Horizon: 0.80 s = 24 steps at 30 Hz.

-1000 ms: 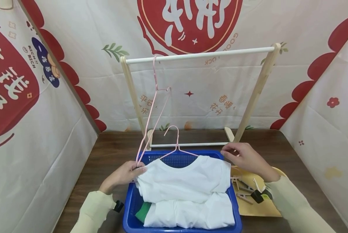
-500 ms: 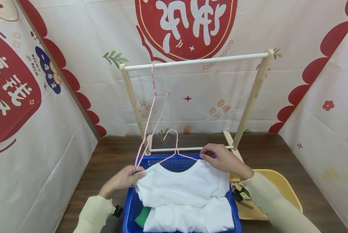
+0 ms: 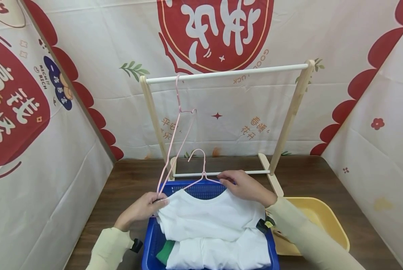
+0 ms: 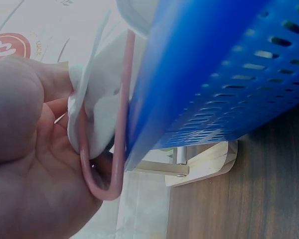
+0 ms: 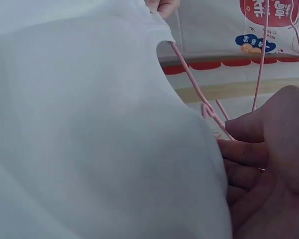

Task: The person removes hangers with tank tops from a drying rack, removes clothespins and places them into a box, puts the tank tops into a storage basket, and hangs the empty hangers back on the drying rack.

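Observation:
A white T-shirt (image 3: 208,215) lies over a blue basket (image 3: 146,249), with a pink clothes hanger (image 3: 204,161) inside it and the hook standing out of the neckline. My left hand (image 3: 140,208) pinches the shirt's left shoulder; in the left wrist view the hanger's looped end (image 4: 105,193) pokes out of the sleeve against the palm. At the right side of the collar, my right hand (image 3: 244,186) pinches the hanger's arm between thumb and fingers. Folded white cloth (image 3: 218,253) and a green piece (image 3: 165,252) sit lower in the basket.
Behind the basket stands a wooden rack (image 3: 293,112) with a white top bar (image 3: 235,73). A second pink hanger (image 3: 169,153) hangs at its left, reaching down to my left hand. Right of the basket is a yellow tray (image 3: 324,217), partly under my right sleeve.
My right hand has moved left from beside the basket's right rim to the hanger at the collar, its sleeve now covering part of the tray. The left hand keeps its hold.

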Tool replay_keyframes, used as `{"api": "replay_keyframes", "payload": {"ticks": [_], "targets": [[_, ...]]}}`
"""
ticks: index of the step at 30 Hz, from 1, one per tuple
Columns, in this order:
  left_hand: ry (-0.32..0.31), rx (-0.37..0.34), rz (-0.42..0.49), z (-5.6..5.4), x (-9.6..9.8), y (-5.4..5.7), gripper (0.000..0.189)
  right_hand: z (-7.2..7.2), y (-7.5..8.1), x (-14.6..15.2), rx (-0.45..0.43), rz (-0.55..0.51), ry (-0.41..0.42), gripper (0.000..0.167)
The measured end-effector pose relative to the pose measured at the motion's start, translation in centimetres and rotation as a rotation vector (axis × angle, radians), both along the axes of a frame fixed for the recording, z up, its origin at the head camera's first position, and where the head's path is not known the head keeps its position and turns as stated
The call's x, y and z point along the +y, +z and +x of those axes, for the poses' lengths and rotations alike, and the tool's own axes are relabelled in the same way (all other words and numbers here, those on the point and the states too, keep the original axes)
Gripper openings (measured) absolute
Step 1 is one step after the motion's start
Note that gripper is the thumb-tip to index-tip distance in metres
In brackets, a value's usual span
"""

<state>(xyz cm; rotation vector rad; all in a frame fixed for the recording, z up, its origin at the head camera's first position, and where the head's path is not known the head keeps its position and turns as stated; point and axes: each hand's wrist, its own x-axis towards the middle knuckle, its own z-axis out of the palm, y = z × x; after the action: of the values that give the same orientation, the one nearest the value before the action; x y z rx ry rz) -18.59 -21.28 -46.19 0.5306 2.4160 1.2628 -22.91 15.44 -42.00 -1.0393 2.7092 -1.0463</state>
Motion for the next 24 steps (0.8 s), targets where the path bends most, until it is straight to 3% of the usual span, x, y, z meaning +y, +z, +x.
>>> {"api": "replay_keyframes", "payload": {"ticks": [6, 17, 24], "targets": [[0.009, 0.006, 0.004, 0.2, -0.1, 0.0, 0.021, 0.1, -0.4, -0.5, -0.053, -0.011, 0.027, 0.020], [-0.001, 0.081, -0.005, 0.6, -0.3, -0.2, 0.024, 0.8, 0.1, -0.3, -0.067, -0.025, 0.025, 0.017], [-0.022, 0.111, 0.022, 0.6, -0.5, -0.3, 0.022, 1.2, 0.5, -0.1, 0.027, -0.018, 0.072, 0.016]]}}
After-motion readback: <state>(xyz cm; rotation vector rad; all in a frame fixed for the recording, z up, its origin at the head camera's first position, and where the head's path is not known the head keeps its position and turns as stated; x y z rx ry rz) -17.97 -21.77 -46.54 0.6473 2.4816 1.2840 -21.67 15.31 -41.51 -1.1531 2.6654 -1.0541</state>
